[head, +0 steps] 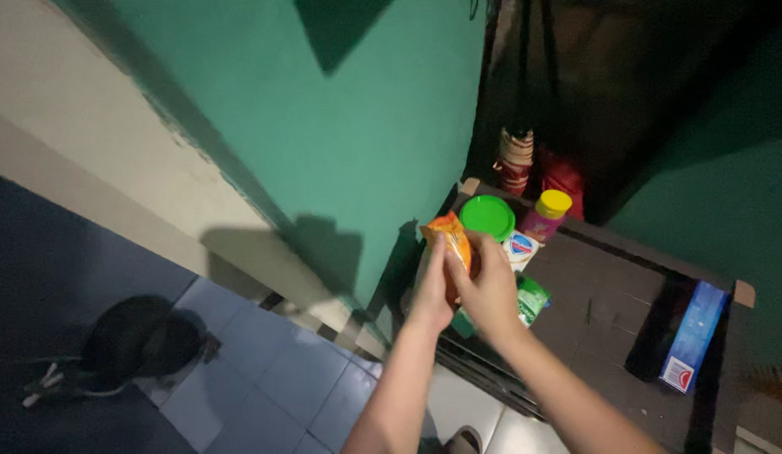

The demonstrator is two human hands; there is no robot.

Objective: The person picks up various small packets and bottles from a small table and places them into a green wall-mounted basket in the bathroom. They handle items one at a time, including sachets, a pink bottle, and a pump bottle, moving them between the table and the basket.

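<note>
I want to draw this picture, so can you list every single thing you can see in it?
small orange crinkly packet: 1, orange, held up in both hands above the table's left end
round green plastic lid: 1, green, behind the packet
pink bottle with yellow cap: 1, right of the lid
small white packet: 1, white, in front of the lid
green plastic pouch: 1, green, beside the right hand
long blue box: 1, blue, table's right side
dark wooden table: 1, brown, against the green wall
black round object: 1, on the floor tiles
left hand: 1, fingers on the packet
right hand: 1, fingers on the packet
</note>
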